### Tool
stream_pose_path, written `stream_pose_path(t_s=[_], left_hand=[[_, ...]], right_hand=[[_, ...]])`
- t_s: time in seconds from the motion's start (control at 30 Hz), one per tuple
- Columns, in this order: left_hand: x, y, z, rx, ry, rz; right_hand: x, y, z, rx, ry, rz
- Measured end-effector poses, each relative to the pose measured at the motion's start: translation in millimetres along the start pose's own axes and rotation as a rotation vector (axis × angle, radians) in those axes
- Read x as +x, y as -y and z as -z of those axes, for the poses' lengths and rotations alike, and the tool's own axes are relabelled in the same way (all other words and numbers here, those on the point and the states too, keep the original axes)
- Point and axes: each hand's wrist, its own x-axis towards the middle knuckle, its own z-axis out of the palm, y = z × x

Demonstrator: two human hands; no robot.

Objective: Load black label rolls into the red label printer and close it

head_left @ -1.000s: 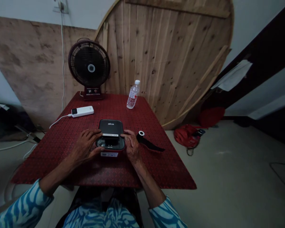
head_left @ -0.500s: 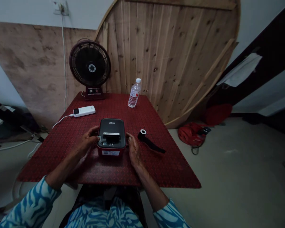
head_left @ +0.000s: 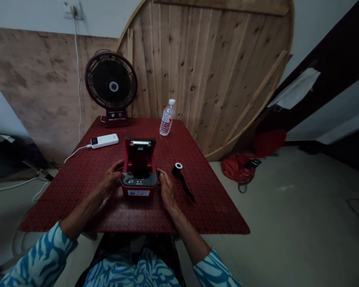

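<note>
A small red and black label printer (head_left: 139, 181) sits in the middle of the red table (head_left: 77, 187). Its lid (head_left: 140, 153) stands upright, showing the inside. My left hand (head_left: 112, 180) grips the printer's left side, fingers curled against it. My right hand (head_left: 165, 187) presses against its right side. A black roll with a loose dark strip (head_left: 181, 175) lies on the table just right of my right hand.
A white power bank (head_left: 104, 140) with a cable lies at the back left. A dark table fan (head_left: 112, 85) and a water bottle (head_left: 167, 118) stand at the far edge. A round wooden panel leans behind. A red bag (head_left: 237, 169) lies on the floor to the right.
The printer's lid has swung up from closed to upright. Both hands have stayed at the printer's sides. The loose strip of the roll now lies closer to the roll.
</note>
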Motion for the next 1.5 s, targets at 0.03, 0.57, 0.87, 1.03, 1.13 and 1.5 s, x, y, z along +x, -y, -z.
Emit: stream_pose_path(t_s=[0.03,0.57,0.87,1.03,1.13,1.5], left_hand=[[-1,0,-0.7,0.000,0.003,-0.002],[24,-37,-0.6,1.003,0.188,-0.452],[67,-54,-57.9,1.937,0.502,-0.241],[61,-52,-55.6,1.968,0.572,-0.237],[60,-53,-58.7,1.966,0.586,-0.248],[10,-88,22.9,1.387,0.207,-0.677]], right_hand=[[0,0,0,0.005,0.006,0.000],[4,-7,-1,0.076,0.030,0.029],[5,-11,0,0.016,0.015,0.015],[6,-13,-1,-0.003,0.029,0.014],[6,-13,-1,-0.021,0.011,0.039],[4,-9,-1,-0.056,-0.010,0.072]])
